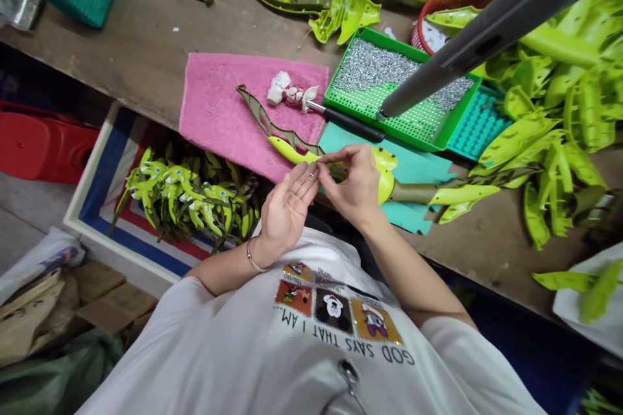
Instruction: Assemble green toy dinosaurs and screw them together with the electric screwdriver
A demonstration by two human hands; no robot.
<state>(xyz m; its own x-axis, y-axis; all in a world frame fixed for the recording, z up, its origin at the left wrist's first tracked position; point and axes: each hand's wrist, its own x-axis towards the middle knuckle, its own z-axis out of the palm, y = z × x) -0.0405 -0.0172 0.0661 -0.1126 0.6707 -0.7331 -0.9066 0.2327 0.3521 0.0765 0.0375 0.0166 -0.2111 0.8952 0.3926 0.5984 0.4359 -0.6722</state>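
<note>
My left hand [287,207] lies palm up, fingers spread, with a thin bracelet on its wrist, and holds nothing. My right hand [350,183] pinches a tiny silver pin [311,172] just above the left fingertips. Under the right fingers runs a lime-green and olive plastic piece [291,150], resting on a pink towel [219,110]. Another lime-and-olive piece [428,193] extends to the right of my right hand. A green perforated tray [384,100] holds a heap of small silver pins. A black-handled screwdriver [353,124] lies beside a white cloth bundle [292,92].
Heaps of lime-green plastic pieces [549,117] cover the wooden bench [141,45] at right and back. A grey tube [487,39] crosses above the tray. A striped box [97,207] below the bench edge holds assembled green pieces. A red basket [452,6] stands behind.
</note>
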